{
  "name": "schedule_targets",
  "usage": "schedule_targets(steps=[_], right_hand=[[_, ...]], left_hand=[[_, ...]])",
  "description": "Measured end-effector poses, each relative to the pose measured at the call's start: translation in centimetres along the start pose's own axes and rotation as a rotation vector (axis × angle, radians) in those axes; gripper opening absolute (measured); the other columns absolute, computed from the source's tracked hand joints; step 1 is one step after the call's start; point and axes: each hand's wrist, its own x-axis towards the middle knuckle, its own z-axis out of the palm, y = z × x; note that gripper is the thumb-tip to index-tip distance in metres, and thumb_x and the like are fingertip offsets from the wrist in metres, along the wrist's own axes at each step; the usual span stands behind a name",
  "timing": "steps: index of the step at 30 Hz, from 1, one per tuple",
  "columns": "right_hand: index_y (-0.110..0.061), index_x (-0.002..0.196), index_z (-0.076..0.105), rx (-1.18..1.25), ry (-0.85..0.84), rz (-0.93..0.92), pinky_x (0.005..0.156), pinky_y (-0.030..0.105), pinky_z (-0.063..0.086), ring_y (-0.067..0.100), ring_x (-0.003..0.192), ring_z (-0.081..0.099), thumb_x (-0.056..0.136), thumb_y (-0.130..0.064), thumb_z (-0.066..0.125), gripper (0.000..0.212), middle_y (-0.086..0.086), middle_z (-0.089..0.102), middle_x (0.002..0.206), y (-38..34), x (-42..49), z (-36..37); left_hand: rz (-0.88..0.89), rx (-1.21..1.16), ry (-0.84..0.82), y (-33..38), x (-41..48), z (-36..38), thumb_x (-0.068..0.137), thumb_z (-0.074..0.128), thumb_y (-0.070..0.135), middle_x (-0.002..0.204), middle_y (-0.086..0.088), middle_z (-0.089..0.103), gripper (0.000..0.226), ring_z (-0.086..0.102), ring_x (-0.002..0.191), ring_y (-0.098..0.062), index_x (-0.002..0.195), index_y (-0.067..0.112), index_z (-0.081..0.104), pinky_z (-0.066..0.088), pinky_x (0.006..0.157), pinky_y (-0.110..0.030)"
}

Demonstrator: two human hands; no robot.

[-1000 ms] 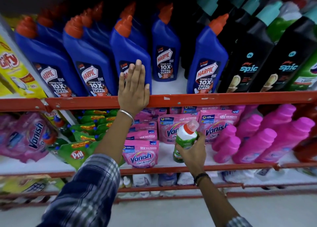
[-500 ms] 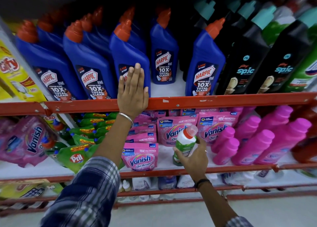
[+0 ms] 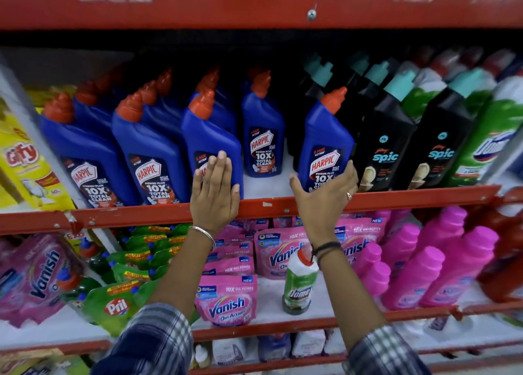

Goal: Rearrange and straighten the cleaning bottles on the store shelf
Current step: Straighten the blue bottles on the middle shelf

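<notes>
Several blue Harpic bottles with orange caps stand on the upper shelf (image 3: 268, 206). My left hand (image 3: 213, 189) lies flat with fingers together against the front of one blue Harpic bottle (image 3: 210, 136). My right hand (image 3: 325, 196) wraps around the base of the rightmost blue Harpic bottle (image 3: 325, 142), which leans to the right against the black Spic bottles (image 3: 387, 136). Another Harpic bottle (image 3: 263, 131) stands further back between my hands. A small green Domex bottle (image 3: 298, 284) with a white top and red cap stands alone on the lower shelf, below my right wrist.
Green-and-white bottles (image 3: 486, 136) stand right of the Spic ones. The lower shelf holds pink Vanish pouches (image 3: 229, 301), pink bottles (image 3: 424, 267), green Pril pouches (image 3: 113, 304) and a red bottle at far right. Yellow Giffy packs (image 3: 25, 162) are at left. A red shelf edge (image 3: 254, 3) runs overhead.
My right hand let go of the green Domex bottle, left it standing on the lower shelf, and rose to grip the rightmost Harpic bottle. My left hand stays on its bottle. The view tilted up.
</notes>
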Motion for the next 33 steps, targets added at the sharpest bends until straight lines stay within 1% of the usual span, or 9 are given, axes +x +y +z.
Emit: schedule_targets(steps=[3,7,11,13,17,20,24,28,33], right_hand=[[0.004,0.144,0.018,-0.029,0.006,0.03,0.106,0.046,0.032,0.037,0.13,0.034,0.068,-0.046,0.078,0.11,0.024,0.035,0.143,0.2,0.3,0.6],[0.0,0.141,0.025,0.014,0.048,0.037,0.101,0.039,0.035,0.031,0.121,0.038,0.061,-0.045,0.082,0.107,0.018,0.042,0.134,0.3,0.9,0.5],[-0.006,0.137,0.03,0.071,0.058,0.011,0.096,0.047,0.046,0.028,0.115,0.044,0.06,-0.049,0.081,0.102,0.013,0.044,0.128,-0.2,0.7,0.4],[-0.007,0.137,0.031,0.101,0.063,0.003,0.097,0.047,0.045,0.026,0.117,0.043,0.06,-0.05,0.081,0.102,0.012,0.044,0.129,-0.8,0.5,0.6],[-0.006,0.137,0.032,0.159,0.029,-0.019,0.098,0.034,0.038,0.024,0.121,0.041,0.06,-0.054,0.08,0.103,0.012,0.044,0.131,-2.8,-0.4,1.7],[-0.005,0.136,0.033,0.157,-0.005,-0.04,0.098,0.03,0.039,0.024,0.119,0.044,0.059,-0.051,0.082,0.102,0.009,0.046,0.128,-3.8,-1.4,2.6],[-0.002,0.14,0.031,0.114,-0.039,-0.046,0.103,0.047,0.041,0.028,0.124,0.041,0.061,-0.048,0.083,0.105,0.014,0.046,0.132,-4.2,-2.6,3.5],[0.0,0.133,0.035,0.066,-0.023,-0.051,0.095,0.052,0.046,0.034,0.12,0.043,0.062,-0.048,0.083,0.099,0.017,0.047,0.128,-4.5,-3.3,3.9],[-0.002,0.127,0.037,0.012,-0.022,-0.066,0.086,0.053,0.05,0.035,0.111,0.047,0.061,-0.059,0.076,0.096,0.018,0.048,0.119,-4.5,-3.5,4.1]], left_hand=[[-0.005,0.0,0.003,0.1,0.0,0.0,0.097,0.035,0.028,0.163,-0.001,-0.004,0.068,0.0,0.151,-0.016,0.155,0.009,0.006,-0.001,0.123,-0.037],[-0.023,-0.004,-0.01,0.1,-0.1,0.0,0.096,0.035,0.028,0.163,0.0,-0.004,0.069,0.001,0.151,-0.015,0.155,0.01,0.006,0.001,0.123,-0.039],[-0.027,-0.016,-0.015,0.1,-0.2,0.1,0.1,0.028,0.03,0.163,0.0,-0.003,0.062,0.001,0.151,-0.015,0.155,0.01,0.007,0.001,0.123,-0.038],[-0.03,-0.021,-0.017,0.1,-0.2,0.2,0.101,0.027,0.03,0.163,-0.001,-0.002,0.061,0.002,0.151,-0.016,0.155,0.01,0.008,0.0,0.123,-0.038],[-0.022,-0.014,-0.019,0.0,-0.2,0.2,0.1,0.027,0.03,0.163,-0.002,-0.001,0.061,0.003,0.151,-0.016,0.155,0.009,0.009,0.001,0.123,-0.038],[-0.022,-0.021,-0.026,-0.1,-0.2,0.1,0.1,0.027,0.03,0.163,-0.002,-0.002,0.061,0.003,0.151,-0.016,0.155,0.009,0.008,0.002,0.123,-0.038],[-0.02,-0.033,-0.019,0.0,-0.1,0.0,0.101,0.026,0.029,0.163,-0.002,-0.002,0.061,0.002,0.151,-0.016,0.155,0.009,0.008,0.001,0.123,-0.037],[-0.018,-0.046,-0.022,-0.1,-0.1,0.0,0.101,0.026,0.029,0.163,-0.002,-0.003,0.06,0.002,0.151,-0.016,0.155,0.009,0.007,0.001,0.123,-0.037],[-0.019,-0.055,-0.025,-0.1,-0.1,0.0,0.102,0.025,0.029,0.163,-0.002,-0.003,0.06,0.002,0.151,-0.016,0.155,0.009,0.007,0.002,0.123,-0.037]])
